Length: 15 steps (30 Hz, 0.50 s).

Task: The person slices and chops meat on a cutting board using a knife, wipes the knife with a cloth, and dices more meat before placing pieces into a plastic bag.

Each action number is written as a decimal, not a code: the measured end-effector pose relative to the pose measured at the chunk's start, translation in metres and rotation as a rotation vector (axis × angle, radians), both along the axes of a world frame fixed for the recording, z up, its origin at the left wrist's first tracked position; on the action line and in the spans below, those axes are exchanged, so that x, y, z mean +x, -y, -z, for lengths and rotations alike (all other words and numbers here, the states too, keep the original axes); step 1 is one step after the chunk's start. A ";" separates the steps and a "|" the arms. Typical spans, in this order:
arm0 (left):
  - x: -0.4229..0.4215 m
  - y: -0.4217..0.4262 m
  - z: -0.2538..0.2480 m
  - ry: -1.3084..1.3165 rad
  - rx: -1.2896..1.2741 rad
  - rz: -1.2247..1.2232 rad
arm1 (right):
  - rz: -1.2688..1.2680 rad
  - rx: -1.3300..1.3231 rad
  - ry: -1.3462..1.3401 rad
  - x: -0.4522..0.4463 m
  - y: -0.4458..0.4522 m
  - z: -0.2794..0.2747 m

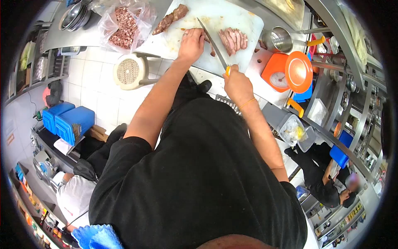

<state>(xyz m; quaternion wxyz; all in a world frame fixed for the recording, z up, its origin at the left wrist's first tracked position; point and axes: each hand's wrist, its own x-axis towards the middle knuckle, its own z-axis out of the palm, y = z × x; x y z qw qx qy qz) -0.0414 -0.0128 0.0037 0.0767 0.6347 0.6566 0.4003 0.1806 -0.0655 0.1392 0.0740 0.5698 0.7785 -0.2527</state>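
My right hand (239, 86) grips the yellow handle of a kitchen knife (215, 46), whose long blade points away from me over the white cutting board (253, 25). My left hand (192, 45) rests on the board just left of the blade, fingers curled over a piece of cooked meat (207, 38) that is mostly hidden beneath them. Right of the knife lies a fanned group of meat slices (233, 40). A longer uncut strip of meat (171, 19) sits at the board's left side.
Left of the board stands a clear bag of diced meat (124, 28). To the right are a steel pot (278, 39) and an orange scale (275, 75). A beige stool (130, 71) is below the counter. Other people work at lower left (76, 197) and right (329, 182).
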 end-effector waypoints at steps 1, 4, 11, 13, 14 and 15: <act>0.001 0.000 -0.001 0.005 0.000 0.002 | -0.003 0.008 0.008 0.000 0.004 -0.003; 0.000 0.001 -0.002 0.009 0.004 0.000 | -0.013 -0.004 0.021 0.007 0.013 -0.006; 0.004 0.000 -0.002 0.008 0.031 -0.019 | -0.009 -0.072 0.087 0.010 0.022 -0.023; 0.003 -0.001 -0.002 -0.005 0.057 -0.015 | -0.010 -0.069 0.090 0.007 0.020 -0.021; 0.003 -0.002 -0.001 -0.012 0.066 -0.012 | -0.010 -0.070 0.093 0.006 0.019 -0.019; 0.003 -0.001 -0.001 -0.017 0.073 -0.010 | -0.008 -0.071 0.085 0.005 0.018 -0.017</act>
